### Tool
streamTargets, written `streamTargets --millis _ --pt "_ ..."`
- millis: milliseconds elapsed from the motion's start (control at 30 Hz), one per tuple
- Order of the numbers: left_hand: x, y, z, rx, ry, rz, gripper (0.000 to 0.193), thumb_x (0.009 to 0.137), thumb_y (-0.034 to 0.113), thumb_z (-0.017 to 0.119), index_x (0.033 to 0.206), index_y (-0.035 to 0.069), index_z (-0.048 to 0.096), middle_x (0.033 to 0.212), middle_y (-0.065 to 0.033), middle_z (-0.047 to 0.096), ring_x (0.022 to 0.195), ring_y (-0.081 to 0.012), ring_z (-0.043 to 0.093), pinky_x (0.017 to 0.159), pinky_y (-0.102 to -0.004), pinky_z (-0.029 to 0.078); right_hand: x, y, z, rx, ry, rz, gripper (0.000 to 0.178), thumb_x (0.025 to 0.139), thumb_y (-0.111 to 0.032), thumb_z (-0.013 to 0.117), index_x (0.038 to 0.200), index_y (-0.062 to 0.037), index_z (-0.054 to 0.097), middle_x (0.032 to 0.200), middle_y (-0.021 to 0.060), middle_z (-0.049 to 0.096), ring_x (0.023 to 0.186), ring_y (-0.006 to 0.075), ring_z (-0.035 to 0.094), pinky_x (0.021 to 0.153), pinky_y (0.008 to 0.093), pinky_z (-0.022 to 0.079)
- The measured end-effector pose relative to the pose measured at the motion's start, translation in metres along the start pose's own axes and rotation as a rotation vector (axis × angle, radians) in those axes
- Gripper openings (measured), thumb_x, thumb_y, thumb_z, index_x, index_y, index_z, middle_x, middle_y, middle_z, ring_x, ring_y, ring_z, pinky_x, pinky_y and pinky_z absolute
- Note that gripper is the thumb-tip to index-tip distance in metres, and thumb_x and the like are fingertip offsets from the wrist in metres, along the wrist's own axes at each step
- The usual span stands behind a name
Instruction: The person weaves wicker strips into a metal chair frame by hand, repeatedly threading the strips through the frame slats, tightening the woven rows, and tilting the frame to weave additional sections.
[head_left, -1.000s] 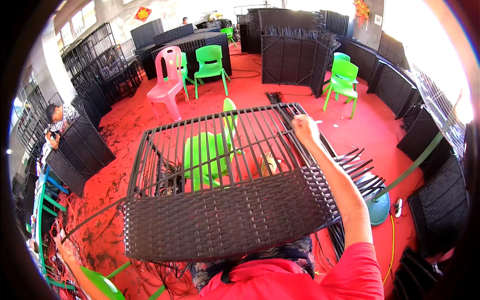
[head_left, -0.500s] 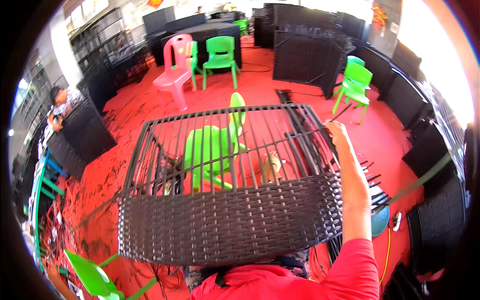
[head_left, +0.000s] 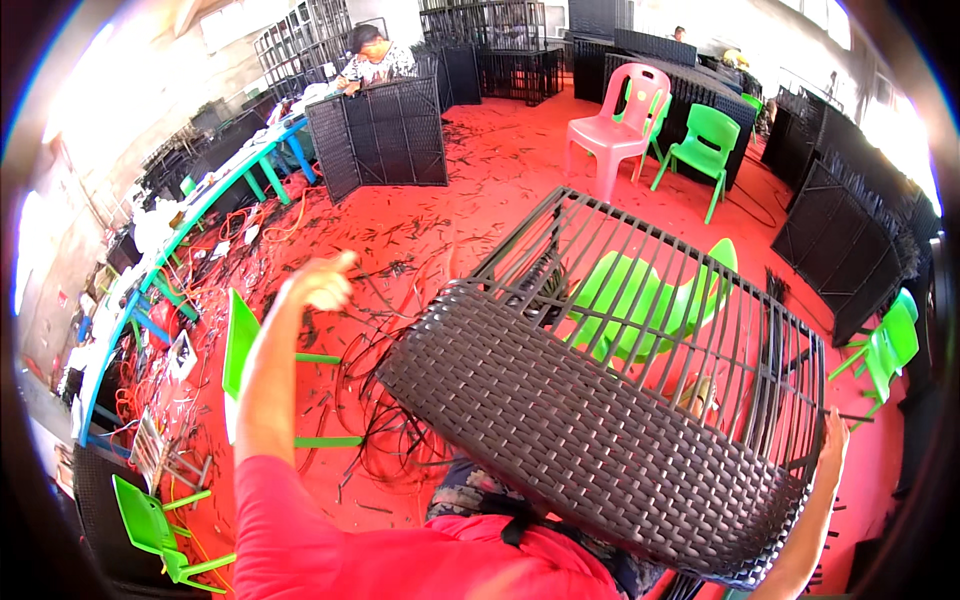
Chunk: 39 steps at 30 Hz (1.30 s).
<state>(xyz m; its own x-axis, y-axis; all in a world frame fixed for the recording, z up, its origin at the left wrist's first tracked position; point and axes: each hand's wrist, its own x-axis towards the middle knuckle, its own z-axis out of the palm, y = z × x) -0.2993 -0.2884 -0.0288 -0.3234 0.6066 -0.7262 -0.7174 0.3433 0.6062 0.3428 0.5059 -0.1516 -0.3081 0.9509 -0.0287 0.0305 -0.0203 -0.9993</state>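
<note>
A half-woven dark brown rattan panel (head_left: 600, 420) lies tilted across my lap; its near part is closely woven, its far part shows bare parallel bars. At the panel's right edge, my right hand (head_left: 832, 440) is closed on a thin dark strip (head_left: 857, 418) whose end sticks out past the frame. My left hand (head_left: 322, 284) is raised over the floor, left of the panel and apart from it. Its fingers are blurred, so whether it grips anything does not show. Loose dark strips (head_left: 385, 400) hang and curl beside the panel's left corner.
Beyond the bars stands a green chair (head_left: 620, 300); another green chair (head_left: 240, 345) is behind my left forearm. A pink chair (head_left: 610, 130) stands farther off. A long blue-green table (head_left: 150, 270) runs along the left. Someone works behind dark woven panels (head_left: 395, 135). Scraps litter the red floor (head_left: 440, 215).
The view has swung left, so the panel now appears farther right and turned. My left hand has come into view, raised at the left. My right hand remains at the panel's right edge.
</note>
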Motion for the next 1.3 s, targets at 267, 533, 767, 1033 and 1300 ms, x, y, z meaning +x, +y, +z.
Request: streamTargets --millis 267,533,767,1033,1300 --pt "0.086 -0.01 0.163 0.879 0.422 0.995 0.023 0.08 0.024 0.062 0.084 0.002 0.064 0.065 -0.0005 0.057 0.058 -0.009 0.049 0.051 -0.0262 0.038 -0.039 -0.022 0.006 0.094 0.029 0.011 0.035 0.077 -0.03 0.066 0.102 -0.0088 0.053 0.083 0.0037 0.06 0.077 0.0162 0.058 0.065 0.0257 0.048" --pt "0.095 -0.001 0.183 0.968 0.28 0.869 0.019 0.078 0.023 0.063 0.083 0.005 0.062 0.074 0.0022 0.056 0.072 -0.0091 0.049 0.064 -0.0259 0.04 -0.066 -0.031 -0.033 0.238 -0.023 0.006 0.034 0.089 -0.019 0.042 0.12 -0.0061 0.048 0.103 0.011 0.057 0.092 0.0231 0.057 0.081 0.0353 0.048" --pt "0.089 0.009 0.159 1.008 0.344 0.79 0.019 0.077 0.018 0.065 0.066 0.008 0.053 0.061 0.0062 0.046 0.059 -0.004 0.04 0.055 -0.0219 0.033 -0.091 -0.073 0.006 0.207 0.18 0.109 0.031 0.076 -0.029 0.067 0.095 -0.0087 0.055 0.09 0.0075 0.061 0.082 0.0206 0.061 0.068 0.0336 0.049" --pt "0.078 0.024 0.173 0.989 0.175 0.643 0.013 0.073 0.015 0.066 0.072 0.005 0.059 0.065 0.004 0.052 0.061 -0.0055 0.045 0.059 -0.0216 0.035 -0.106 -0.071 -0.02 0.047 0.28 0.046 0.025 0.075 -0.022 0.066 0.089 -0.0026 0.057 0.082 0.0099 0.062 0.071 0.0198 0.062 0.059 0.0303 0.05" --pt "0.07 0.03 0.146 1.154 0.098 0.749 0.02 0.08 0.023 0.06 0.068 0.007 0.056 0.067 0.0045 0.048 0.066 -0.0064 0.043 0.06 -0.0237 0.036 -0.071 -0.05 -0.032 0.165 -0.104 -0.171 0.032 0.083 -0.022 0.056 0.109 -0.0036 0.052 0.098 0.0098 0.059 0.088 0.0237 0.058 0.078 0.0345 0.049"
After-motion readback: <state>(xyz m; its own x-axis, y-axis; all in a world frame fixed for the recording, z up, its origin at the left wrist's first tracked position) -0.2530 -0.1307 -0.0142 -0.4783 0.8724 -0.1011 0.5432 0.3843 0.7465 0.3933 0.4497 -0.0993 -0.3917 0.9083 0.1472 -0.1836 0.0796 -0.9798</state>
